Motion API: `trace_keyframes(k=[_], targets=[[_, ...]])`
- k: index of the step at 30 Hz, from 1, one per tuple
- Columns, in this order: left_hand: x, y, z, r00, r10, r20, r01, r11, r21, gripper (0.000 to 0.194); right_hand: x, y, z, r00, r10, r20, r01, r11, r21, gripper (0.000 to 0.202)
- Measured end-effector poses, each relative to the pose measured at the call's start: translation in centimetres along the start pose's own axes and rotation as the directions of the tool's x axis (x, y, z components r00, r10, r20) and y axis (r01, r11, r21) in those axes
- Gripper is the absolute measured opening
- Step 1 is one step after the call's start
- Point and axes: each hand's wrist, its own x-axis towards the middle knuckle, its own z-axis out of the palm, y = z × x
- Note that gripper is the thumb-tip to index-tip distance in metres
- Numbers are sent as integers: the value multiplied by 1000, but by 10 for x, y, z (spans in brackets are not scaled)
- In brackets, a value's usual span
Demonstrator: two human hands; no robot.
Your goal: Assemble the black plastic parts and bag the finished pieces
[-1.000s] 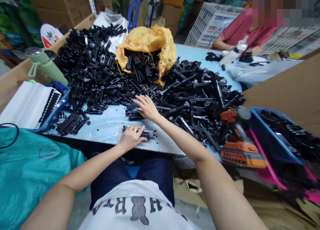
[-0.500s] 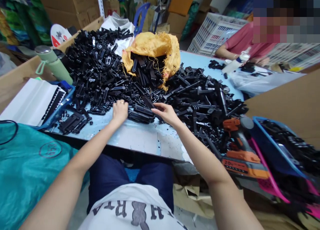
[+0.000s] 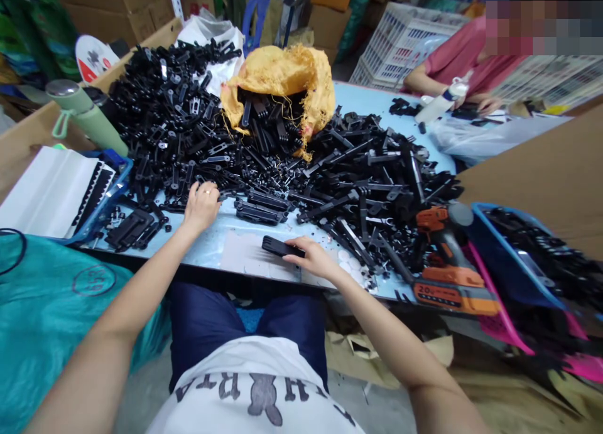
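Observation:
My right hand [image 3: 311, 255] grips one end of a black plastic part [image 3: 281, 248], held low over the grey-white sheet [image 3: 240, 252] at the table's front edge. My left hand [image 3: 202, 203] rests at the front of the left heap of black parts [image 3: 174, 132], its fingers bent; what they touch is hidden. Between the hands and a little farther back, several long black parts [image 3: 261, 208] lie side by side. Small screws [image 3: 277, 173] are scattered behind them. A frayed yellow sack [image 3: 277, 70] with black parts in its mouth lies at the back.
An orange cordless drill [image 3: 443, 258] lies at the right, beside a blue basket [image 3: 518, 264] of black parts. On the left are a green bottle [image 3: 89, 117] and a blue tray [image 3: 120, 183]. Across the table, a person in a pink shirt [image 3: 461, 51] handles things near a white bottle [image 3: 438, 104].
My right hand has drawn the black part from the pile toward the table's front edge. My left hand has moved left, away from the row of long parts. The view has shifted slightly.

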Motion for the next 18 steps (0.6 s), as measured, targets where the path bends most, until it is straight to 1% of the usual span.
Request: trace_keyframes(k=[1,3,5,6,7,9,11,12,13,15,16,17,18], targets=[[-10,10,-5,999,-2,40,4,999,-49,22,-3,3,1,999,34,8,-33,999,-29,39],[-32,32,-16,987,-7,159,26,993,-118,24,-6,7,4,997,75,3,-74,992,-100,38],[-52,54,-24,959,31,281,8,991,-135,19,-5,5,9,998,64,-22,-67,976,-205,43],[-60,63,-27,940,57,336,-13,991,-133,18,-4,3,11,999,40,-23,-45,965,-259,45],[-66,72,-27,919,92,383,-44,990,-132,20,-3,1,12,1000,6,0,-6,954,-301,46],[-71,84,-24,885,172,433,-124,983,-136,27,-1,-3,11,993,-74,96,102,937,-334,40],[-71,91,-16,871,259,416,-224,966,-133,27,-1,-6,8,978,-137,160,184,924,-336,34],[-71,93,-12,872,298,388,-269,955,-127,24,-1,-6,7,980,-140,145,183,920,-348,35],[-70,94,-8,877,329,350,-305,944,-123,21,0,-7,6,989,-116,91,142,918,-370,35],[-69,93,-1,873,405,272,-375,913,-159,18,1,-8,10,997,-9,-71,-22,908,-418,34],[-70,91,2,860,453,236,-413,888,-202,16,3,-10,13,987,60,-149,-119,893,-433,41],[-71,88,5,843,497,207,-446,860,-250,17,5,-11,18,969,127,-212,-211,872,-443,53],[-72,85,9,825,534,184,-473,831,-293,20,8,-13,22,950,183,-252,-282,849,-447,62]])
